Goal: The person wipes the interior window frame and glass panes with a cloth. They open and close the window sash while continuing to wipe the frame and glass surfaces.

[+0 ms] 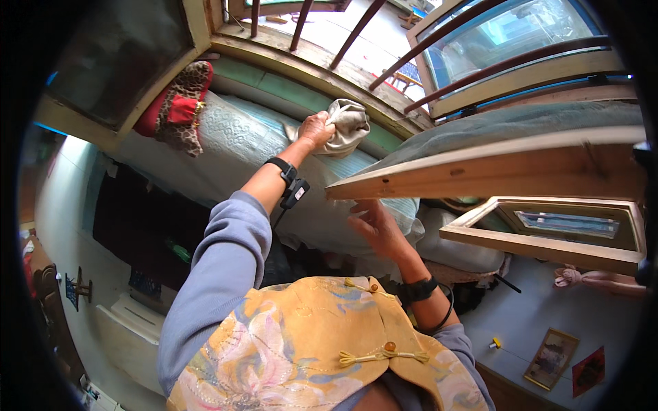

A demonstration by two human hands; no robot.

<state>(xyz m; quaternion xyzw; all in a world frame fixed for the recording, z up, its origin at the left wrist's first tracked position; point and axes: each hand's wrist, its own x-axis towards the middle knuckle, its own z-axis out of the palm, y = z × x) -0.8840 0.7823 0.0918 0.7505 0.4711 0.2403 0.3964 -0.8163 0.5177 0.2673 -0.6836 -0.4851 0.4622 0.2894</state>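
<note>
A crumpled beige cloth is bunched in my left hand, which reaches out over the covered surface beneath the barred window. My right hand is lower and to the right, just below the end of a wooden window sash. Its fingers look apart and slightly bent, though they are blurred and the sash edge hides some fingertips. Whether they touch the wood, I cannot tell. Under both hands lies a pale patterned cover. A black strap with a small device is around my left wrist.
Dark red metal bars cross the window opening above its wooden sill. At the left, an open glazed casement stands beside a leopard-print and red cushion. A smaller wooden frame juts in from the right. Sheer curtain fabric hangs behind the sash.
</note>
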